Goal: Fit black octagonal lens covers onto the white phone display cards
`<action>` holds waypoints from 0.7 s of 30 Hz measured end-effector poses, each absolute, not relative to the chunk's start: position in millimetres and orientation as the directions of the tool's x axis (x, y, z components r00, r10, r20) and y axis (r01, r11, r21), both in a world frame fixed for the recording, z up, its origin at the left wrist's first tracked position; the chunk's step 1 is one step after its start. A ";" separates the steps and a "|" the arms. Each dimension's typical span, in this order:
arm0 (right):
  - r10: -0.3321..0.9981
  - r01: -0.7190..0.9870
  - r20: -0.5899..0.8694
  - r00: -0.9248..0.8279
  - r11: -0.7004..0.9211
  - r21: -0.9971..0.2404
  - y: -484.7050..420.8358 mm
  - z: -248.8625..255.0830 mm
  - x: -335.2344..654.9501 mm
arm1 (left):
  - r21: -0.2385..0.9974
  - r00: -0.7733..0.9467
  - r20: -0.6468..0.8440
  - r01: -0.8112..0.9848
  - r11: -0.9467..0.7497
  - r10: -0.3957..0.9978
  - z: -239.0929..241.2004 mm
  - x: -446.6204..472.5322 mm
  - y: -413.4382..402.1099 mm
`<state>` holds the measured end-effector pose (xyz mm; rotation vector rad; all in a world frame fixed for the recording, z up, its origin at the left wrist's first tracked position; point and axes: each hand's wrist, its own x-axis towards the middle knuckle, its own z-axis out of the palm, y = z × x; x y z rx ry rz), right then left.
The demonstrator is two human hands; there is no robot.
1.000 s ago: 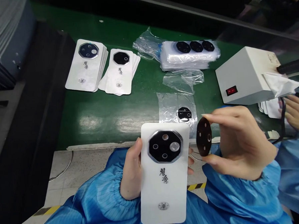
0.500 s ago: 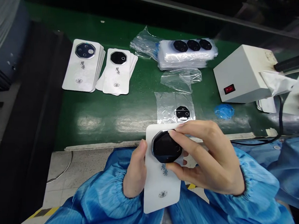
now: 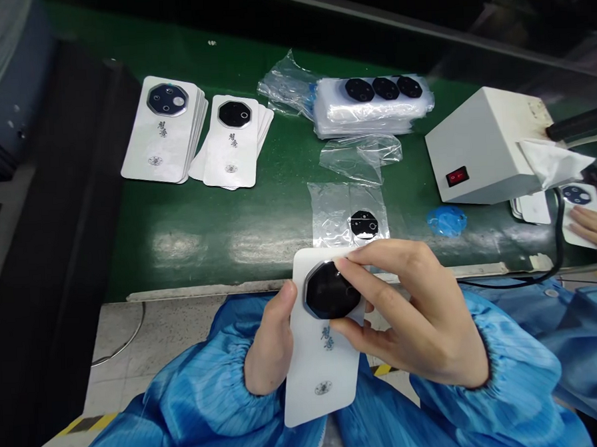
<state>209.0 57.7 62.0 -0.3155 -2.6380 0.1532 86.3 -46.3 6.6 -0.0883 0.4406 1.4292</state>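
My left hand (image 3: 271,342) is closed around a white phone back cover (image 3: 314,373), its thumb on the left edge and fingertips showing past the right edge. The panel is tilted below the bench edge, with dark lettering and a round emblem. With thumb and fingers, my right hand (image 3: 416,317) grips the rim of a black octagonal camera lens cover (image 3: 331,290) over the panel's upper part. Whether the lens cover is fully seated cannot be made out. Just beyond, another black lens piece (image 3: 364,225) lies on a clear plastic sheet (image 3: 330,212).
Two stacks of white back covers (image 3: 157,141) stand at the left. Behind, black lens pieces (image 3: 385,88) lie on a plastic-wrapped pile (image 3: 363,117). At the right are a beige box with a red switch (image 3: 479,150), blue film (image 3: 447,221), a black cable and a co-worker's hand (image 3: 596,228).
My hands keep nearly the same grip; the lens cover has shifted slightly up against the panel. At the far right, the co-worker's white panel now lies lower, under a hand.
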 end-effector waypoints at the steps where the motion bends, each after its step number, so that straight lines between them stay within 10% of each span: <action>1: 0.249 0.195 0.443 -0.861 0.967 -0.163 57.7 62.2 209.4 | 0.198 0.085 -0.349 -0.967 0.162 0.933 7.7 86.1 -46.4; 21: 0.236 0.196 0.394 -0.888 0.971 -0.140 55.9 65.6 211.7 | 0.230 0.145 -0.466 -0.933 0.277 0.873 20.0 82.9 -48.0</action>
